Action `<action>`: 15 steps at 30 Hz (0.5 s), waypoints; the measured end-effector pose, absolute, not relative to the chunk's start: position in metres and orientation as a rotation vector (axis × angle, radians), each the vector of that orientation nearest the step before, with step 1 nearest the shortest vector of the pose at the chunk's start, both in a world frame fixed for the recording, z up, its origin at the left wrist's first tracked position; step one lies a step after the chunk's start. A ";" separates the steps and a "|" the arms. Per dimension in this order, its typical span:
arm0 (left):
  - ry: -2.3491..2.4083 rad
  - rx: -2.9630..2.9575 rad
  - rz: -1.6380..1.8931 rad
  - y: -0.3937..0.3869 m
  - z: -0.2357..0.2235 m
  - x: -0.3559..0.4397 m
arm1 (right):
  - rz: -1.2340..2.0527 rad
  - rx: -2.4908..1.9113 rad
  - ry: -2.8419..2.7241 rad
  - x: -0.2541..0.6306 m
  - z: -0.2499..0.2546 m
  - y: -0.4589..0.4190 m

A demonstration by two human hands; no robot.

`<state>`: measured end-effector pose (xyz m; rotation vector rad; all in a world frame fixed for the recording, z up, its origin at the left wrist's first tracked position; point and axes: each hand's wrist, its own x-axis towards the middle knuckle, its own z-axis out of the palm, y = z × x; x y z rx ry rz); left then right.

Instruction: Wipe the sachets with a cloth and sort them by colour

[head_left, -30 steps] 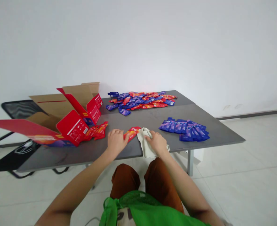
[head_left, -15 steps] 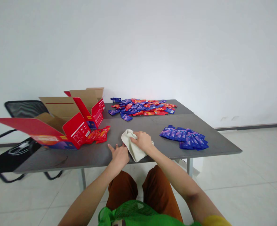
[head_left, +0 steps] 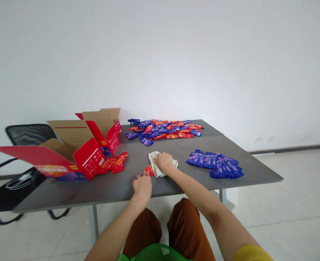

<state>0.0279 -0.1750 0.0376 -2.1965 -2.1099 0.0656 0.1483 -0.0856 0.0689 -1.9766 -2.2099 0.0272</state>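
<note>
My right hand (head_left: 164, 161) lies on a white cloth (head_left: 156, 167) on the grey table (head_left: 121, 181), fingers curled over it and pressing it down. Just under the cloth's left edge a red sachet (head_left: 148, 169) pokes out. My left hand (head_left: 142, 185) rests near the table's front edge with its fingertips on that sachet's near end. A small heap of red sachets (head_left: 113, 162) lies to the left. Sorted blue sachets (head_left: 215, 163) lie to the right.
A mixed pile of red and blue sachets (head_left: 163, 129) covers the far side of the table. An open red cardboard box (head_left: 78, 145) with raised flaps stands at the left. A black chair (head_left: 21, 156) is behind it. White tiled floor surrounds the table.
The cloth under my right hand has slid further onto the table and over the red sachet. My left hand has drawn back toward the front edge, still at the sachet.
</note>
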 end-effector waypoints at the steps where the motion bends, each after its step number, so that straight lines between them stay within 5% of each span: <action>1: -2.084 -2.208 0.060 -0.176 0.035 0.025 | 0.027 -1.953 -2.231 0.146 0.068 -0.086; 15: -2.114 -2.256 0.133 -0.175 0.048 0.027 | 0.177 -1.632 -2.529 0.149 0.060 -0.111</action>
